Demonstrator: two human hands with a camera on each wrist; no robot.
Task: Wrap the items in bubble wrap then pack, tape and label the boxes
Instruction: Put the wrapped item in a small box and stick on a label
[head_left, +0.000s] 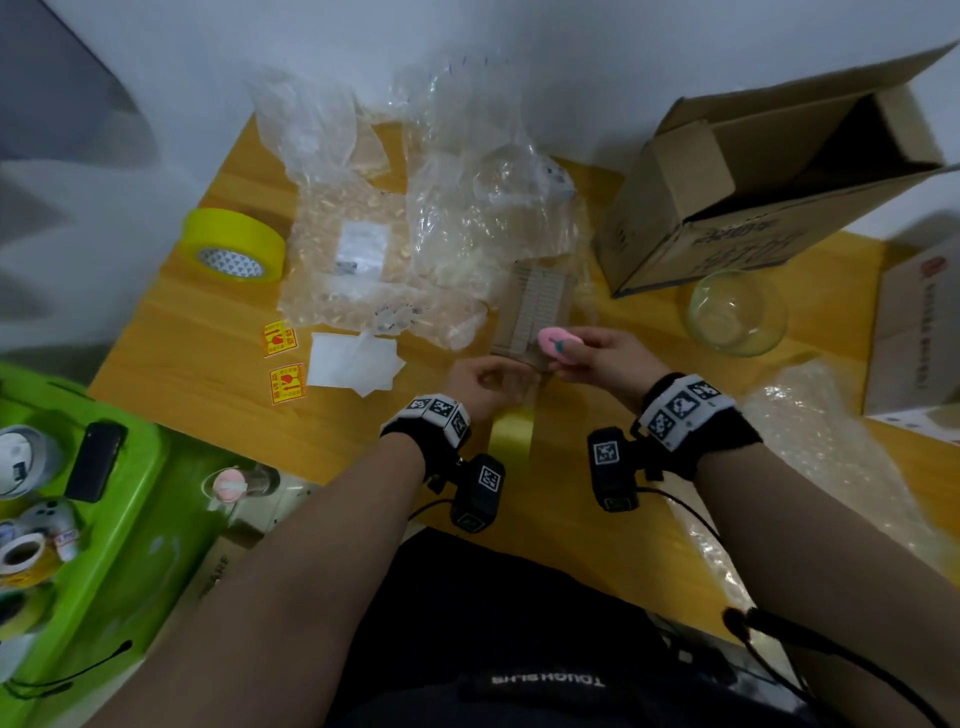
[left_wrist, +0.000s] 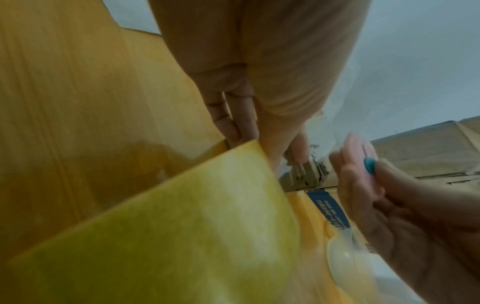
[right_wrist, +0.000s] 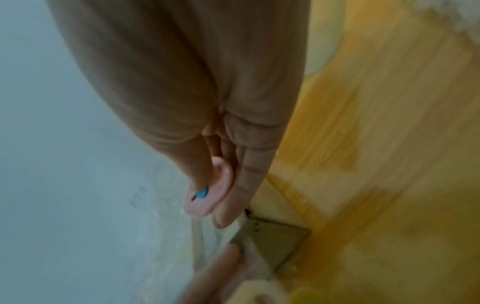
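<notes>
A yellow tape strip (left_wrist: 166, 232) fills the left-wrist view nearest the lens; in the head view it hangs from the left hand (head_left: 485, 382) toward 6 o'clock. That hand's fingers (left_wrist: 228, 121) curl and pinch the strip's top end against the near edge of a small clear-wrapped box (head_left: 532, 314) on the table (head_left: 171, 332).

The right hand (head_left: 597, 358), just at 3 o'clock of the left, grips a pink cutter (head_left: 555, 343) with a teal slider between thumb and curled fingers (right_wrist: 233, 197), its tip over the box's near edge. Whether the cutter touches the strip, I cannot tell.

Outward: loose bubble wrap (head_left: 415, 218) spreads at 12 o'clock of the hands. A tape roll (head_left: 236, 244) lies at 10 o'clock, 2 red-and-yellow stickers (head_left: 283, 364) and white papers (head_left: 353, 361) at 9 o'clock. A glass bowl (head_left: 737, 312) stands at 2 o'clock, an open carton (head_left: 769, 176) on its side behind it. More bubble wrap (head_left: 831, 457) lies at 4 o'clock. A green bin (head_left: 130, 499) sits at 8 o'clock.
</notes>
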